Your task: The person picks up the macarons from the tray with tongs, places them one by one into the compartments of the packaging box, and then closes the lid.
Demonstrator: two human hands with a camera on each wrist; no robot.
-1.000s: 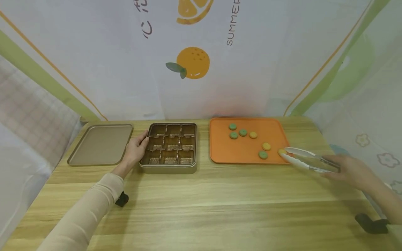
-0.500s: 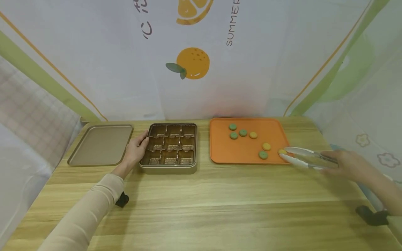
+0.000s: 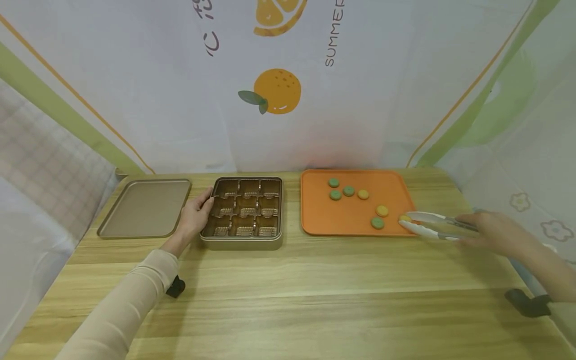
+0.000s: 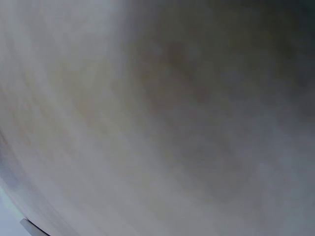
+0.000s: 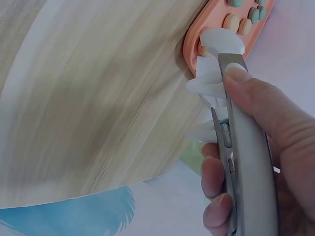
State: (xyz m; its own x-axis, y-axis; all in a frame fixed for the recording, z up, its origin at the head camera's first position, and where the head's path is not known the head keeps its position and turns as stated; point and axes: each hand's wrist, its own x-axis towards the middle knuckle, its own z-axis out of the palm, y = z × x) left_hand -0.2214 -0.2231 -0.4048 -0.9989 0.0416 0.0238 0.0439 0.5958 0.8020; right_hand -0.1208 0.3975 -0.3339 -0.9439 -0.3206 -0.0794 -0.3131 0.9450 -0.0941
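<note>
The left hand [image 3: 192, 218] grips the left wall of the nine-compartment box [image 3: 240, 244], while the right hand's [image 3: 499, 232] fingers curl round the tongs [image 5: 253, 167]. Their slightly parted tips straddle a yellow macaron [image 3: 404, 218] at the orange tray's [image 3: 333, 217] near right corner, across its raised rim; whether both touch it is unclear. Two yellow macarons and four green macarons [image 3: 377, 223] lie beyond; a flat gold tray [image 3: 146, 207] sits left of the left hand.

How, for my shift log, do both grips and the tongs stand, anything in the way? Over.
Left grip touching left side of divided box. Right grip holding tongs around yellow macaron, by right rim of orange tray. No obstruction seen.
</note>
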